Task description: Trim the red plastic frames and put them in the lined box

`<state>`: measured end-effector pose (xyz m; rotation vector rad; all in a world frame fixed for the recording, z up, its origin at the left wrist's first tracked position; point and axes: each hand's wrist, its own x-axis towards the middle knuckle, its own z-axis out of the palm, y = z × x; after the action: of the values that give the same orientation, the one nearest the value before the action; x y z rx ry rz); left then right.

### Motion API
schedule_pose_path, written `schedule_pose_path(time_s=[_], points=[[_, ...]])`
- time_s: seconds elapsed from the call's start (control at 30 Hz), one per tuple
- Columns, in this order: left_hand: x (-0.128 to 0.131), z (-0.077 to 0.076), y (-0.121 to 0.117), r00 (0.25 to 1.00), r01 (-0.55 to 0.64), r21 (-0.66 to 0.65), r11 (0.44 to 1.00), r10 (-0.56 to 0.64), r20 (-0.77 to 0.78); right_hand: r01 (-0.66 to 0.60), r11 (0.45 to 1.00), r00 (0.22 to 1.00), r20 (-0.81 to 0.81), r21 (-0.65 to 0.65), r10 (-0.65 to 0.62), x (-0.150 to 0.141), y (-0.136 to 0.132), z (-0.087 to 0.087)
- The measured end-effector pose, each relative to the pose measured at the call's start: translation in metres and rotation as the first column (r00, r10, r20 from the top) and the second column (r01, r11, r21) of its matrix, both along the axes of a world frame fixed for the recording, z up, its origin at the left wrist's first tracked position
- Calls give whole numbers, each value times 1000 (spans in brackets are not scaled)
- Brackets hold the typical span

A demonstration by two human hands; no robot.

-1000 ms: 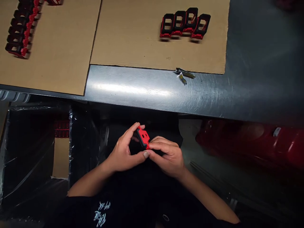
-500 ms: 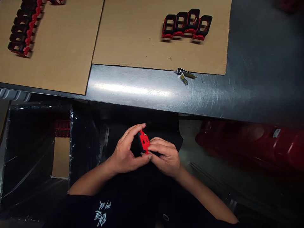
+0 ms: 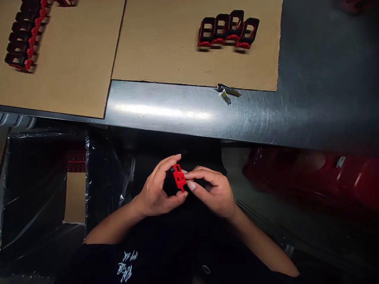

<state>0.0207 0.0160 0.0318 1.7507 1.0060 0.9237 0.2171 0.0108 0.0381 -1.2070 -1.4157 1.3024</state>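
Observation:
A small red plastic part point(image 3: 179, 178) with black on its left side is held upright in front of my body. My left hand point(image 3: 158, 187) grips it by its ends, index finger at the top and thumb at the bottom. From the right, my right hand point(image 3: 211, 187) comes up to its edge, thumb and index finger closed together. The fingertips touch or nearly touch the part; whatever they pinch is hidden. Nail clippers point(image 3: 229, 90) lie on the metal table edge beyond, beside a small metal piece point(image 3: 226, 97).
Several red-and-black frames point(image 3: 227, 29) stand on the right cardboard sheet point(image 3: 154, 59); a longer row point(image 3: 22, 39) stands on the left sheet point(image 3: 74, 79). The metal table point(image 3: 166, 106) edges my hands. A plastic-lined box point(image 3: 44, 189) sits lower left, a red object point(image 3: 308, 177) lower right.
My right thumb has come away from the part's lower end and moved up and right. The part has turned slightly, showing more of its red face. The view has shifted a little.

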Motion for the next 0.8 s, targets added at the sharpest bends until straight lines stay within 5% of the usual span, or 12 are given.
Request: schedule_pose_path(time_s=[0.53,0.8], points=[[0,3,3,971,-46,156,987,81,-225,120,993,993,-21,13,-120,-11,-8,-4],[-2,0,2,956,-79,198,977,131,-264,-9,918,970,-227,-397,-89,-8,-16,9]])
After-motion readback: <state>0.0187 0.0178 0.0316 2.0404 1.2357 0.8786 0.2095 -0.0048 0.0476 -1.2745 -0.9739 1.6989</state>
